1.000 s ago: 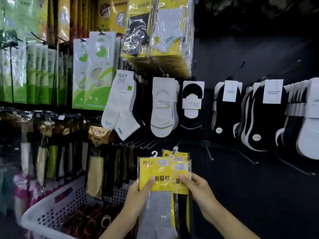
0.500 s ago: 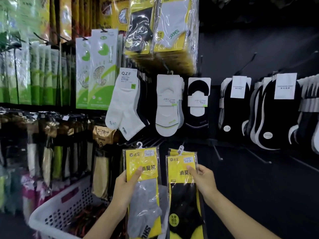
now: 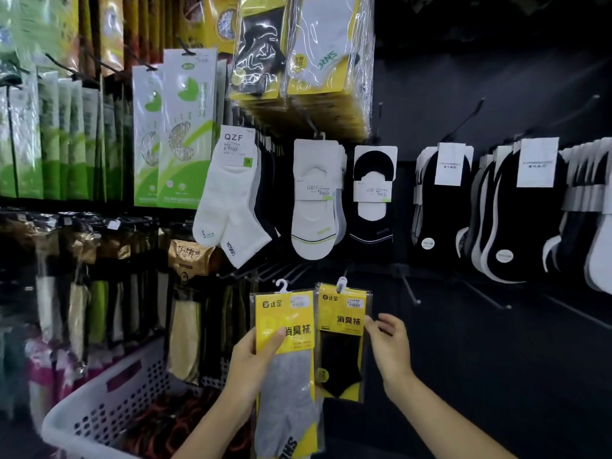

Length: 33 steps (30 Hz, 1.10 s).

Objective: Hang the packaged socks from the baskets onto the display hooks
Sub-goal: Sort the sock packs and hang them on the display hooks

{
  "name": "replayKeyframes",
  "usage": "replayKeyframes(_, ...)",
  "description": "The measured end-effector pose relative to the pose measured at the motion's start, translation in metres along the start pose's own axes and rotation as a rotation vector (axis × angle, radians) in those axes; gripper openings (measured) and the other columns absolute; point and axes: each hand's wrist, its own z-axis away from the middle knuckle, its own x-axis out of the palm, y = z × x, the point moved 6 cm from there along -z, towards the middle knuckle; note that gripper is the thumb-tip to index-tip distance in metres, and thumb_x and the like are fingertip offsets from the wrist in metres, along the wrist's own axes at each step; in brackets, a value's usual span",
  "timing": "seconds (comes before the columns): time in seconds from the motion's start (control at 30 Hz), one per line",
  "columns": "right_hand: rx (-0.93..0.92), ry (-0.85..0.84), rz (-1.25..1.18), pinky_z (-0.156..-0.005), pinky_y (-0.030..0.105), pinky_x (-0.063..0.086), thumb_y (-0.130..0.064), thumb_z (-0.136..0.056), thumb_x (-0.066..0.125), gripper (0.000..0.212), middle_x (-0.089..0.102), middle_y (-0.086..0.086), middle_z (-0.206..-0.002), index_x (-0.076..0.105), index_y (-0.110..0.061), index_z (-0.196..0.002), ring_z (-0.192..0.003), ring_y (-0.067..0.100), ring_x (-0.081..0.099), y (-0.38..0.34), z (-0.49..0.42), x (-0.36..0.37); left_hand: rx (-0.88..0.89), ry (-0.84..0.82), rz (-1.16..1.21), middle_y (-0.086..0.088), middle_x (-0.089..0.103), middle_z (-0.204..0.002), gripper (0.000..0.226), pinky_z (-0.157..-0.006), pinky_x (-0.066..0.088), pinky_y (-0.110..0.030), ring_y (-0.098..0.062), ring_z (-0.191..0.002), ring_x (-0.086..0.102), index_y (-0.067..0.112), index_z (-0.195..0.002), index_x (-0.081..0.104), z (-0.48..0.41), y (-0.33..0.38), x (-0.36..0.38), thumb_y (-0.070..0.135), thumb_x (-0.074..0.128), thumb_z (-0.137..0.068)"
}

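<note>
The widest free room is the dark back panel (image 3: 480,376) in the lower right of the frame, though 2 bare hooks (image 3: 410,288) jut out of it toward the viewer (their tips cut across any level sweep). At centre a fan of thin empty prongs (image 3: 261,271) sticks out just above the grey-sock pack (image 3: 284,376) gripped in the left hand (image 3: 255,356) and the black-sock pack (image 3: 341,352) just beside it. The right hand (image 3: 390,342) sits loose-fingered at that pack's right edge. Above, a row of hanging socks (image 3: 314,207) closes the middle and stacked yellow packs (image 3: 308,54) overhang it. The white basket (image 3: 99,385) and dark hanging packets (image 3: 82,260) block the lower left
</note>
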Motion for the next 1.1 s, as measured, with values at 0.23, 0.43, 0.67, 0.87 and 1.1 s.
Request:
replayKeyframes(0.23, -0.227, -0.384, 0.020, -0.079, 0.018, 0.053, -0.021, -0.091, 0.061, 0.018, 0.070, -0.009, -0.107, 0.063, -0.025, -0.109, -0.100, 0.002, 0.065, -0.029, 0.051, 0.020, 0.003, -0.087, -0.015, -0.001, 0.075, -0.089, 0.023, -0.060, 0.051, -0.013, -0.010, -0.081, 0.071, 0.009, -0.099, 0.066, 0.010, -0.007, 0.044, 0.015, 0.074, -0.078)
replayKeyframes(0.43, -0.186, -0.226, -0.036, -0.060, 0.014, 0.053, -0.011, -0.093, 0.058, 0.010, 0.073, -0.004, -0.092, 0.062, -0.019, -0.097, -0.079, 0.002, 0.070, -0.024, 0.043, -0.006, -0.026, -0.144, 0.023, 0.002, 0.069, -0.104, 0.038, -0.067, 0.051, -0.012, -0.001, -0.087, 0.067, 0.011, -0.122, 0.054, 0.017, -0.014, 0.067, 0.011, 0.065, -0.086)
replayKeyframes(0.67, -0.188, -0.159, 0.038, -0.070, 0.028, 0.057, -0.013, -0.092, 0.060, 0.010, 0.073, 0.000, -0.089, 0.063, -0.022, -0.089, -0.082, 0.013, 0.071, -0.024, 0.022, 0.000, -0.038, -0.124, 0.008, 0.008, 0.057, -0.115, 0.052, -0.068, 0.051, -0.009, 0.003, -0.091, 0.060, 0.017, -0.140, 0.040, 0.008, -0.017, 0.069, 0.017, 0.059, -0.091)
replayKeyframes(0.87, -0.153, -0.134, 0.089, -0.075, 0.034, 0.057, -0.012, -0.093, 0.059, 0.007, 0.073, 0.006, -0.093, 0.063, -0.017, -0.090, -0.085, 0.019, 0.070, -0.016, 0.000, 0.021, -0.031, -0.102, -0.026, 0.016, 0.057, -0.113, 0.049, -0.071, 0.049, -0.008, 0.008, -0.088, 0.060, 0.020, -0.140, 0.040, -0.017, -0.031, 0.067, 0.020, 0.056, -0.094)
replayKeyframes(1.1, 0.108, -0.085, -0.052, -0.072, 0.029, 0.056, -0.017, -0.090, 0.065, 0.007, 0.071, 0.008, -0.093, 0.067, -0.011, -0.091, -0.081, 0.019, 0.068, 0.017, -0.040, 0.029, 0.038, -0.143, -0.171, 0.017, 0.057, -0.121, 0.048, -0.077, 0.047, -0.012, 0.000, -0.105, 0.059, 0.034, -0.136, 0.041, -0.053, -0.050, 0.084, 0.033, 0.060, -0.091)
